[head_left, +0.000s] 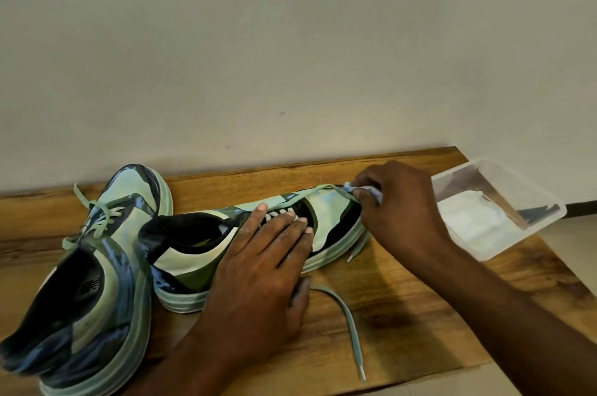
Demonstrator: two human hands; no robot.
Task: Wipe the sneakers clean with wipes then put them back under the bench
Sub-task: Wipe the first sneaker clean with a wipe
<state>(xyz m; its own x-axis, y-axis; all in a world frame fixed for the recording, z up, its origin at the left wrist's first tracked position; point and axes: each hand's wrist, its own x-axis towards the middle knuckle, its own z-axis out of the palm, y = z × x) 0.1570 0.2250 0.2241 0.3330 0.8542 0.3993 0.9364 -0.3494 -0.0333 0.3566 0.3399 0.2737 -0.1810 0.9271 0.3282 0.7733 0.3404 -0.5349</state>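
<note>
Both sneakers sit on top of the wooden bench (371,315), one (93,282) off to the left, the other (258,234) getting cleaned. Left hand (258,279) lies flat on it, fingers straight, pinning it. Right hand (400,214) pinches a wipe (371,193) around the lace (326,189) by the toe. Tug too hard and I'd guess the shoe slides into that plastic tub (497,205).

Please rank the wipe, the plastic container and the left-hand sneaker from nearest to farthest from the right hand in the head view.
1. Wipe: pinched in the right hand, at the toe.
2. Plastic container: just right of it, on the bench edge.
3. Left-hand sneaker: far left.
</note>
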